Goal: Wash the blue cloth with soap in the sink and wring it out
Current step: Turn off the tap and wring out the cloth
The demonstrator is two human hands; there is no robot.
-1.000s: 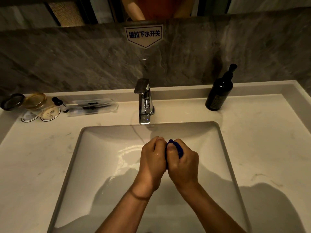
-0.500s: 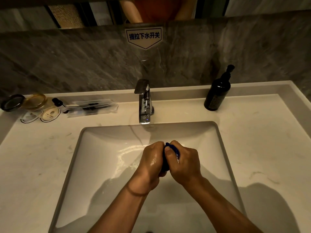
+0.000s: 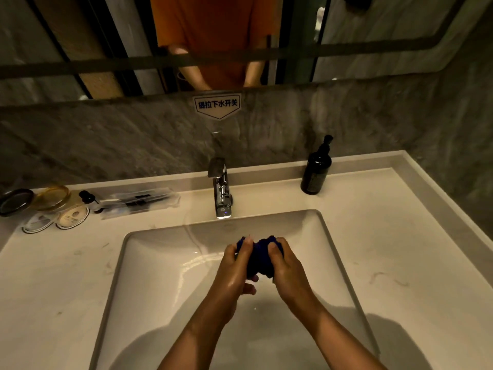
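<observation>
Gripping blue cloth [image 3: 260,256] bunched between both hands, above the basin of the sink [image 3: 165,263], in front of the faucet [image 3: 221,190]. Left hand [image 3: 234,273] closed around the cloth's left end, thumb pressing on top; right hand [image 3: 286,265] closed around the right end, fingers wrapped over. Skin glistening wet. No running water discernible at the spout.

Judging current step: squeezing or rubbing the wad, likely nearing the wring.

Risks from here:
- Slipping from wet, possibly soapy fingers and dropping into the basin, caused by a loose hold.
- Splashing onto the counter [image 3: 386,249], caused by twisting too high above the rim.
- Retaining soap in the folds, caused by wringing while tightly balled. Soap bottle [image 3: 316,169] standing well apart, rear right.
</observation>
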